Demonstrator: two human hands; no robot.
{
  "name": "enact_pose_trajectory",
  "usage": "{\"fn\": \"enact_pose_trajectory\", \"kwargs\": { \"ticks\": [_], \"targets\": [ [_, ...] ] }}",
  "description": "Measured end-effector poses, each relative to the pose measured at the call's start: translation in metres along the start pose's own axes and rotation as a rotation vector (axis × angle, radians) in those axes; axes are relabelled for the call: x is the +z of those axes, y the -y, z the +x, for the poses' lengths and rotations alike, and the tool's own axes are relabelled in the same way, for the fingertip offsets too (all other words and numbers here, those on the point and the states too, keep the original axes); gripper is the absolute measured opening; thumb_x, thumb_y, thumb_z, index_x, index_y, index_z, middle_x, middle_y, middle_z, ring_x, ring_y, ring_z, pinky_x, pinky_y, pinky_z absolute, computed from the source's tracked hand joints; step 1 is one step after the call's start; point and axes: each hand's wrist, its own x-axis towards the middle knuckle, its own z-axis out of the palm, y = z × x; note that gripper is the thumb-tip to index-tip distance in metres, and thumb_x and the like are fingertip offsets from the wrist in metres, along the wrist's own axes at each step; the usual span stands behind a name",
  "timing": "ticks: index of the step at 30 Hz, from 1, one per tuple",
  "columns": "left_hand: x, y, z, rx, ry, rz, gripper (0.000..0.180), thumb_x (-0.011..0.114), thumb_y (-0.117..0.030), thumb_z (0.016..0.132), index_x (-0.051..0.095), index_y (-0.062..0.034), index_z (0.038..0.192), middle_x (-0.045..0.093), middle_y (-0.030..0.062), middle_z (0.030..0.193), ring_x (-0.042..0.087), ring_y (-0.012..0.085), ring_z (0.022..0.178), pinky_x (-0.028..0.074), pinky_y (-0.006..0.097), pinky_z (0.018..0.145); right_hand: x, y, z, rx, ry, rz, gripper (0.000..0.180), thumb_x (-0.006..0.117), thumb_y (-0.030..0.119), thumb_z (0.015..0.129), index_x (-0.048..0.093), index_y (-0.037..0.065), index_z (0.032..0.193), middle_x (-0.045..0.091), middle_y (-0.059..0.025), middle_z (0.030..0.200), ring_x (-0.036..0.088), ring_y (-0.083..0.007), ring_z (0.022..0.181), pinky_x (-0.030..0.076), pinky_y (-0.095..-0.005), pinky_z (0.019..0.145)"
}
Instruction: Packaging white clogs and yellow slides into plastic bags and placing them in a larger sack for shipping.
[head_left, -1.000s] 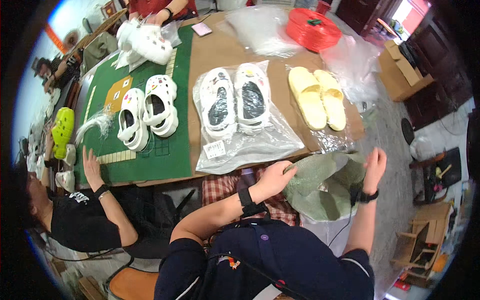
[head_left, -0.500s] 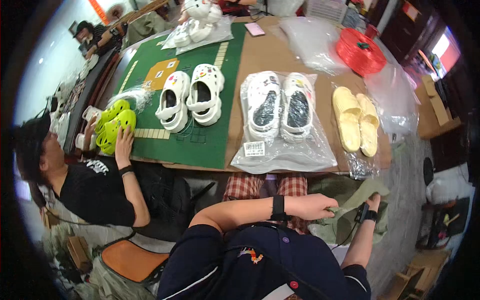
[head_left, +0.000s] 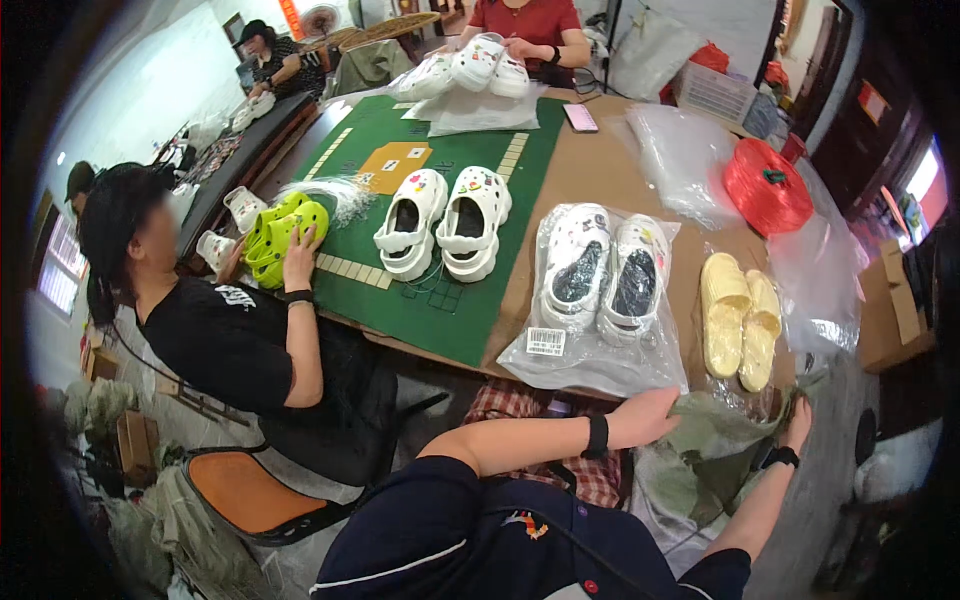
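My left hand [head_left: 650,415], with a black band at the wrist, lies on an olive-green bag [head_left: 715,440] that hangs below the table's front edge, and its fingertips are sunk in the fabric. My right hand [head_left: 797,422], wearing a dark watch, grips the bag's right edge. Just above both hands, on the brown table [head_left: 610,170], a pair of white clogs in a clear plastic bag [head_left: 600,275] lies beside a pair of pale yellow slippers [head_left: 738,320].
An unbagged white clog pair [head_left: 442,222] stands on a green mat [head_left: 440,300]. A seated person at left rests a hand on lime-green clogs [head_left: 280,232]. Clear bags [head_left: 685,150] and a red twine spool [head_left: 765,185] lie at the back right. A person in red handles white clogs [head_left: 470,68].
My hands came down and closer together on the green bag. The view swung left. The seated person at left brought lime-green clogs onto the table corner.
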Motion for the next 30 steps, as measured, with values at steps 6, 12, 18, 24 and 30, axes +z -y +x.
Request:
{"fn": "enact_pose_trajectory", "kwargs": {
  "ticks": [6, 12, 18, 24, 30],
  "targets": [
    [-0.021, 0.013, -0.002, -0.075, -0.030, 0.171, 0.022, 0.053, -0.012, 0.087, 0.043, 0.0000, 0.104, 0.059, 0.0234, 0.087, 0.059, 0.0417, 0.085, 0.046, 0.046, 0.072, 0.030, 0.010, 0.037, -0.290, 0.081, -0.707, 0.041, 0.065, 0.022, 0.086, 0.057, -0.005, 0.115, 0.063, -0.0161, 0.098, 0.059, -0.0249, 0.089, 0.046, -0.0357, 0.081],
    [-0.020, 0.024, -0.012, 0.046, -0.097, 0.531, 0.026, 0.059, -0.022, 0.087, 0.045, -0.0041, 0.099, 0.058, 0.0150, 0.079, 0.062, 0.0348, 0.073, 0.050, 0.042, 0.064, 0.036, 0.009, 0.090, -0.318, -0.031, -0.800, 0.036, 0.069, 0.026, 0.084, 0.053, -0.006, 0.087, 0.059, -0.0166, 0.083, 0.055, -0.0257, 0.077, 0.045, -0.0367, 0.075],
    [-0.024, 0.002, -0.004, 0.069, 0.029, 0.391, 0.036, 0.057, -0.036, 0.090, 0.048, -0.0036, 0.104, 0.062, 0.0181, 0.080, 0.062, 0.0389, 0.075, 0.049, 0.048, 0.064, -0.016, -0.054, 0.138, 0.239, 0.199, -0.661, 0.073, 0.044, 0.059, 0.091, 0.054, -0.007, 0.119, 0.062, -0.0155, 0.098, 0.055, -0.0255, 0.084, 0.045, -0.0383, 0.080],
    [-0.018, 0.000, -0.008, -0.050, -0.004, 0.363, 0.033, 0.052, -0.035, 0.093, 0.055, -0.0016, 0.093, 0.063, 0.0194, 0.077, 0.063, 0.0404, 0.075, 0.049, 0.050, 0.065, -0.019, -0.028, 0.115, 0.412, 0.280, -0.448, 0.063, 0.058, 0.053, 0.087, 0.060, -0.006, 0.110, 0.065, -0.0139, 0.095, 0.059, -0.0272, 0.083, 0.046, -0.0379, 0.075],
    [-0.005, 0.013, 0.022, 0.041, 0.107, 0.336, 0.033, 0.049, -0.031, 0.095, 0.057, 0.0002, 0.092, 0.063, 0.0223, 0.080, 0.062, 0.0392, 0.078, 0.050, 0.047, 0.070, -0.082, 0.007, 0.100, -0.328, 0.070, -1.138, 0.039, 0.067, 0.030, 0.083, 0.059, -0.007, 0.094, 0.064, -0.0235, 0.084, 0.061, -0.0367, 0.075, 0.047, -0.0428, 0.071]
  ]
}}
